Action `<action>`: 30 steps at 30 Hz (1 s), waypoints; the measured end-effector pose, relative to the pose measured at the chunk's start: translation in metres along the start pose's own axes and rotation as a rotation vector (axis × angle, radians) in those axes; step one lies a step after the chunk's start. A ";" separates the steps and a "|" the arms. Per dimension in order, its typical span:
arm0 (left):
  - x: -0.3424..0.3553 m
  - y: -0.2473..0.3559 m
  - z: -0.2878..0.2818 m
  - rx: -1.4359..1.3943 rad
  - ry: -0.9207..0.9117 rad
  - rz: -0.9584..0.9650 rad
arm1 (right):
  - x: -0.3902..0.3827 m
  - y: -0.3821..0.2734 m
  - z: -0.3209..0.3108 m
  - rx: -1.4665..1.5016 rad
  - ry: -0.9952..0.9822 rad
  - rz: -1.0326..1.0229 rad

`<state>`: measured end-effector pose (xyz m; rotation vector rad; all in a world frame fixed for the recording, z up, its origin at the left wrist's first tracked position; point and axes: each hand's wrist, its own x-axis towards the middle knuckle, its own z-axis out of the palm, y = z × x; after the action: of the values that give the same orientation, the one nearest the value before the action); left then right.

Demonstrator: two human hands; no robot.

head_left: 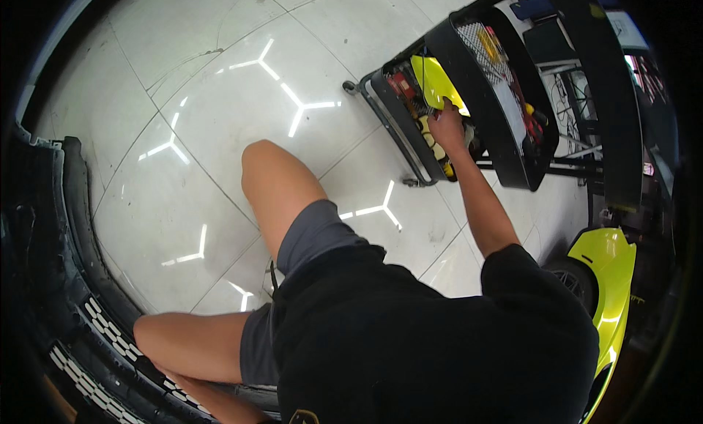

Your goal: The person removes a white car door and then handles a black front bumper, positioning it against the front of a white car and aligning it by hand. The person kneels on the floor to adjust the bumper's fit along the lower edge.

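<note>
My right hand [446, 125] reaches into the lower shelf of a black tool cart [401, 142]. Its fingers close at the lower edge of a bright yellow-green sheet-like piece [437, 83], which stands tilted among the shelf's contents. The fingertips are small and partly hidden, so the exact hold is hard to see. Red items [402, 86] and a pale yellow object [427, 133] lie in the same shelf near the hand. My left hand is out of sight.
The cart's upper shelf [501, 102] carries tools and yellow-handled items. A wheel caster [350, 88] touches the tiled floor [212, 131]. Along the lower left lies a large black bumper-like part [77, 226] with honeycomb mesh. A yellow-green car body [611, 270] stands at the right.
</note>
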<state>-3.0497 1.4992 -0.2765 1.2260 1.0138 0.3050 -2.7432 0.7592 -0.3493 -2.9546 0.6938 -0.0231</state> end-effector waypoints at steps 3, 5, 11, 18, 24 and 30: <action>-0.004 -0.001 -0.011 0.067 0.094 -0.021 | 0.058 0.009 0.045 -0.267 -0.006 -0.015; -0.008 -0.005 -0.012 0.097 0.142 -0.059 | 0.082 0.029 0.058 -0.324 -0.041 -0.101; -0.009 -0.010 -0.005 0.168 0.215 -0.123 | 0.083 0.042 0.063 -0.335 -0.038 -0.073; -0.002 -0.029 -0.003 0.158 0.211 -0.151 | -0.002 0.016 0.025 -0.437 -0.308 0.055; 0.006 -0.036 0.003 0.147 0.166 -0.140 | -0.006 0.020 0.023 -0.401 -0.309 0.097; 0.015 -0.033 0.015 0.172 0.118 -0.085 | 0.025 0.044 0.022 -0.193 0.262 0.002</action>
<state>-3.0397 1.4881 -0.3132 1.3270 1.2106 0.2288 -2.7393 0.7105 -0.3758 -3.1697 0.7693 -0.3703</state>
